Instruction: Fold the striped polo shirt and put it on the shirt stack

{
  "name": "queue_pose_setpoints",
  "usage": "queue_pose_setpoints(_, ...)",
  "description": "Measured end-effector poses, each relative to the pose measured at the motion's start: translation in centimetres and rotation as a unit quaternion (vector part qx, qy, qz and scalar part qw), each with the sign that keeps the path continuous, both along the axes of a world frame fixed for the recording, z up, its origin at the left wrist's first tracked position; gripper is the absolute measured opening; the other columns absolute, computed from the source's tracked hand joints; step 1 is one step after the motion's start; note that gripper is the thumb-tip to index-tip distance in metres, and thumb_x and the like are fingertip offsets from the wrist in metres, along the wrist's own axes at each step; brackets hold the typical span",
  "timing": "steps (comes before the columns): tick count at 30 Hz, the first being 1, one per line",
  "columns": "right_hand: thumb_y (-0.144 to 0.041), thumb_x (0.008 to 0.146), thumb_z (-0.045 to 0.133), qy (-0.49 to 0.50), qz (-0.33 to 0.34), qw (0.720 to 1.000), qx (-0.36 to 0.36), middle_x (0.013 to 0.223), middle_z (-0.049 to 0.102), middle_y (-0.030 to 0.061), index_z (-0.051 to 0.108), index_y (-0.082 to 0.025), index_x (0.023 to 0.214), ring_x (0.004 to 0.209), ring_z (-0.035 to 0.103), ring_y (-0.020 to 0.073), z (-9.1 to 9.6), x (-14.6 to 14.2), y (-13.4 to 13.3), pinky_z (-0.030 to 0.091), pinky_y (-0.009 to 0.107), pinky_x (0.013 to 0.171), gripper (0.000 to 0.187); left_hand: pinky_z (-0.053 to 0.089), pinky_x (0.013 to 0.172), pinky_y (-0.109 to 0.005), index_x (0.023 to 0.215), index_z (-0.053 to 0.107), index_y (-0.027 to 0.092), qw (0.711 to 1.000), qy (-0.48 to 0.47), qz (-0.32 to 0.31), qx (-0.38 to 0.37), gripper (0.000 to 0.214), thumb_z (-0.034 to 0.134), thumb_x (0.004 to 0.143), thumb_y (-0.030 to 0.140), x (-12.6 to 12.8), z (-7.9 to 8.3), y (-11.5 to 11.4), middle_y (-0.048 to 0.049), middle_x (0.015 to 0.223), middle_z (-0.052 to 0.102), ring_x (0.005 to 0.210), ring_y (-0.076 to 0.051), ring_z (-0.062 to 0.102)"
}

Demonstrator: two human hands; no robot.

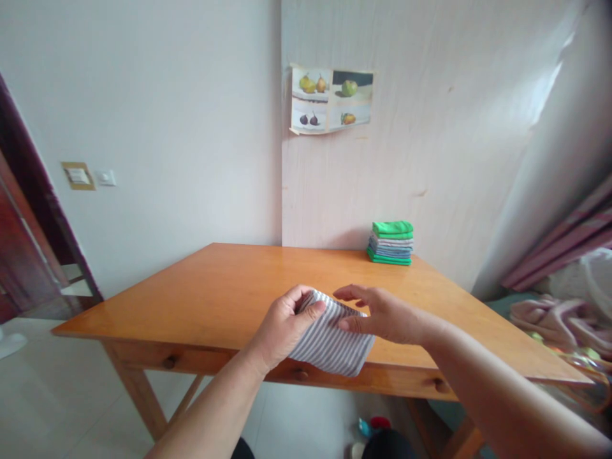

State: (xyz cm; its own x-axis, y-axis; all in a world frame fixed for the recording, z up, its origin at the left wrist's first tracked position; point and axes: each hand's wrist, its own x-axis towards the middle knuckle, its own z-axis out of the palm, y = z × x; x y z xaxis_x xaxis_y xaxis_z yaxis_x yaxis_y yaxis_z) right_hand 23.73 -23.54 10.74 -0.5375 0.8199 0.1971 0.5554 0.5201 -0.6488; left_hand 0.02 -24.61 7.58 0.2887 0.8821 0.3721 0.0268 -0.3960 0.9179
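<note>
A folded grey-and-white striped cloth [332, 338] is held up, tilted, just over the table's front edge. My left hand [289, 322] grips its upper left corner, thumb on the near face and fingers behind. At the cloth's upper right edge is my right hand [377, 313], open, with thumb and fingers spread apart. Its thumb lies over the near face; whether it touches the fabric I cannot tell. Toward the back right of the table stands a neat stack of folded cloths [391, 243], green at top and bottom with striped or pale blue layers between.
The wooden table [229, 287] has drawers with round knobs along its front and stands against the wall. Fruit pictures [331, 100] hang above it. To the right lie a crumpled pinkish blanket [559, 322] and a curtain [564, 236]. Small coloured items are on the floor underneath.
</note>
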Motion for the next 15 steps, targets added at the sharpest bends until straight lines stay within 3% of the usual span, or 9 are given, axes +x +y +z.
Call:
queue_pose_setpoints(4, -0.050, 0.082, 0.071, 0.015, 0.037, 0.999, 0.038, 0.121, 0.068, 0.0066, 0.062, -0.024, 0.127, 0.109, 0.062, 0.0241, 0.6, -1.6, -0.9, 0.048, 0.037, 0.095, 0.053, 0.045, 0.079, -0.027, 0.098, 0.064, 0.019, 0.999, 0.034, -0.002, 0.037, 0.027, 0.066, 0.087, 0.044, 0.8, 0.3, -1.1, -0.0017, 0.089, 0.064, 0.085, -0.017, 0.058)
queue_pose_setpoints(9, -0.037, 0.087, 0.066, 0.018, 0.057, 0.998, 0.037, 0.095, 0.073, 0.0021, 0.070, -0.022, 0.115, 0.090, 0.065, 0.0198, 1.7, -1.9, -1.6, 0.050, 0.030, 0.079, 0.032, 0.044, 0.082, -0.028, 0.097, 0.064, 0.019, 0.993, 0.062, 0.051, 0.086, 0.028, 0.068, 0.086, 0.043, 1.4, 0.4, -1.8, -0.0022, 0.091, 0.061, 0.088, -0.017, 0.056)
queue_pose_setpoints(12, -0.031, 0.086, 0.067, 0.019, 0.050, 0.998, 0.041, 0.092, 0.073, 0.0012, 0.072, -0.021, 0.108, 0.085, 0.065, 0.0187, 2.1, -1.6, -2.0, 0.050, 0.028, 0.075, 0.025, 0.044, 0.081, -0.028, 0.102, 0.060, 0.019, 0.996, 0.040, 0.030, 0.067, 0.033, 0.071, 0.084, 0.043, 1.5, 0.7, -2.2, -0.0027, 0.094, 0.062, 0.089, -0.017, 0.057)
queue_pose_setpoints(15, -0.036, 0.086, 0.068, 0.028, 0.045, 0.998, 0.027, 0.092, 0.073, 0.0018, 0.073, -0.020, 0.103, 0.085, 0.065, 0.0190, 2.2, -1.1, -2.2, 0.050, 0.028, 0.075, 0.024, 0.045, 0.079, -0.028, 0.107, 0.055, 0.018, 0.999, -0.005, -0.020, 0.026, 0.040, 0.071, 0.084, 0.046, 1.1, 1.0, -2.5, -0.0044, 0.097, 0.064, 0.089, -0.017, 0.059)
